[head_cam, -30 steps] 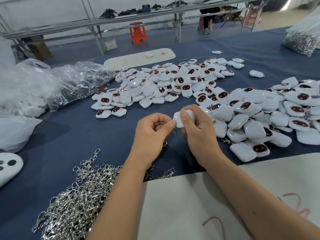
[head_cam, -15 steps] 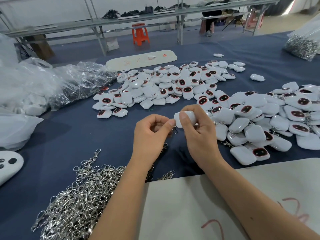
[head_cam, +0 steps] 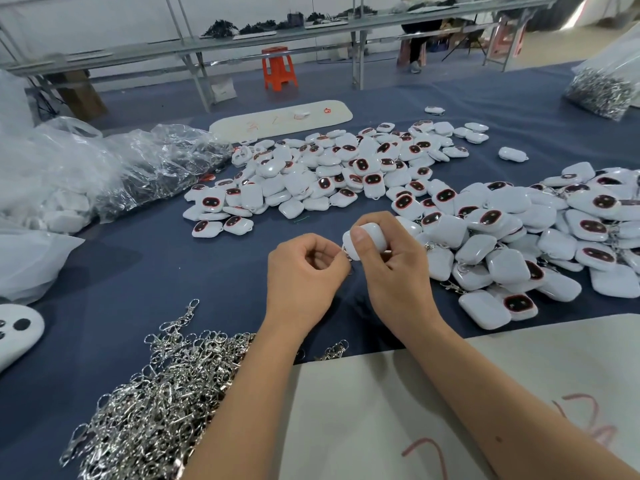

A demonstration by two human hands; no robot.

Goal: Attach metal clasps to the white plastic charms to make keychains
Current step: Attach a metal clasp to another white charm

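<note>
Blue cloth table (head_cam: 145, 268) carries everything. Loose white charms (head_cam: 332, 171) heaped beyond the grip, more w/ clasps (head_cam: 540, 237) just right of it; metal clasp pile (head_cam: 156, 403) near-left, below the grip. Clear plastic bags (head_cam: 114, 171) far left, white board (head_cam: 381, 420) nearest edge, under the forearms.

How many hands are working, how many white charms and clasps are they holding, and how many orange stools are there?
Bare hands: 2, left hand and right hand
White plastic charm, in the right hand: 1
Silver metal clasp, pinched by the left hand: 1
Orange plastic stool: 1
Total: 5
</note>
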